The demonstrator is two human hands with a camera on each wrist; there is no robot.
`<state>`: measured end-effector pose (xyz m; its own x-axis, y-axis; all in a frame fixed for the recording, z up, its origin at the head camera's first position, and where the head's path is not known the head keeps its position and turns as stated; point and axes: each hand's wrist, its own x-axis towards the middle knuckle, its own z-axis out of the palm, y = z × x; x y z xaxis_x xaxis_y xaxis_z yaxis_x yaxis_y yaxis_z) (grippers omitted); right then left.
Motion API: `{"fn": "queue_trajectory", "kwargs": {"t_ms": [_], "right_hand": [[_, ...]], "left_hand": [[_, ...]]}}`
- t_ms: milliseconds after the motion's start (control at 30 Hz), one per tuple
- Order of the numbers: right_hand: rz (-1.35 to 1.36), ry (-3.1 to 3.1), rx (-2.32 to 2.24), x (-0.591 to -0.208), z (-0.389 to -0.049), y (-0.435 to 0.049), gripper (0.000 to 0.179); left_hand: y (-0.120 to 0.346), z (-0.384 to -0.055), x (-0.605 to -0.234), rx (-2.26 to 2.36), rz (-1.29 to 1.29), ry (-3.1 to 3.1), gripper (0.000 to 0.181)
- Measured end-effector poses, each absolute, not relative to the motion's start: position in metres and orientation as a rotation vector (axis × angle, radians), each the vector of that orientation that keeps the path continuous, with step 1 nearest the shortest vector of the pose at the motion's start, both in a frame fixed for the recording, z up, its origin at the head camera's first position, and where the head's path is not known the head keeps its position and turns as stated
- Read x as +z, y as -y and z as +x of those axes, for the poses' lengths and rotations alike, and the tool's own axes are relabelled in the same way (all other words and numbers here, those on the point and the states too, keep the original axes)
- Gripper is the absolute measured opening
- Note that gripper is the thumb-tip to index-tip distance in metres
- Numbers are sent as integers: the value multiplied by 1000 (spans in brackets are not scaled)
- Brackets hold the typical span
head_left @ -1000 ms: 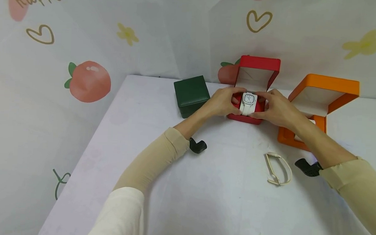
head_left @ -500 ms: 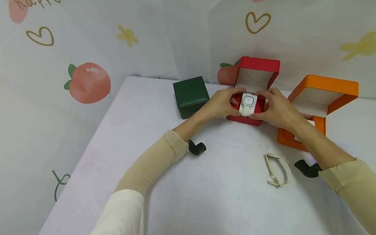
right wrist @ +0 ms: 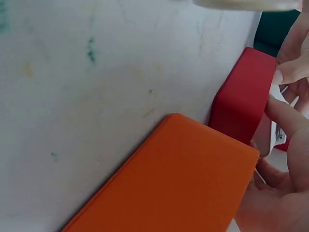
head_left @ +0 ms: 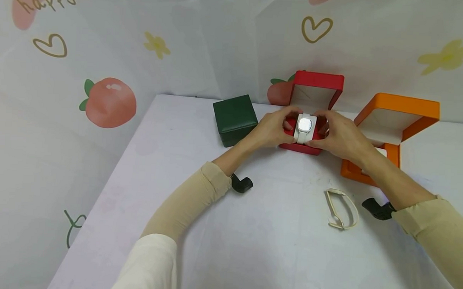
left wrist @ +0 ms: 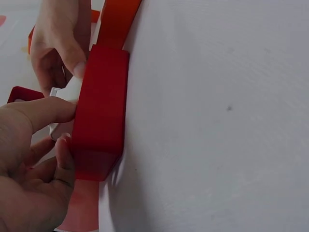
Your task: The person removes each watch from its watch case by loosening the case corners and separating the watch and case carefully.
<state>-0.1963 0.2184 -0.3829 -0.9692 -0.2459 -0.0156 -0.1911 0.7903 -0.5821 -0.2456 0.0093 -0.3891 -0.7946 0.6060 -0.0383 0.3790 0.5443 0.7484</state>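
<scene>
A white wristwatch (head_left: pixel 304 125) is wrapped round a white cushion (head_left: pixel 310 136) at the opening of the red watch box (head_left: pixel 319 79), whose lid stands up. My left hand (head_left: pixel 271 128) pinches the cushion from the left, thumb at the near edge and index finger at the far edge. From the right, my right hand (head_left: pixel 343 135) grips it in the same way. The left wrist view shows the back of the red lid (left wrist: pixel 102 101) hiding most of the watch. In the right wrist view, the right hand (right wrist: pixel 289 188) is partly behind the boxes.
Left of the red box sits a closed green box (head_left: pixel 236 119). An orange box (head_left: pixel 409 108) with its lid up stands at the right, a white cushion partly visible inside. A cream-strapped watch (head_left: pixel 342 210) lies on the white table (head_left: pixel 259 239) nearer the front.
Both hands keep their hold on the cushion with hardly any movement. The watch face now catches a bright glare, where its dial was readable before. The head view has shifted slightly.
</scene>
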Motion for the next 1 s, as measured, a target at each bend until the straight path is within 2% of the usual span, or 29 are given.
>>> {"fn": "queue_trajectory", "kwargs": {"t_ms": [300, 500, 1000], "right_hand": [[-372, -2912, -973, -387, -195, -220, 70], [-385, -2900, -1006, -387, -197, -221, 74], [-404, -2914, -1059, -388, -197, -221, 80]], "left_hand": [[-10, -243, -394, 1163, 849, -2463, 78], [-9, -243, -395, 1180, 891, -2478, 71], [-9, -243, -395, 1228, 958, -2487, 71]]}}
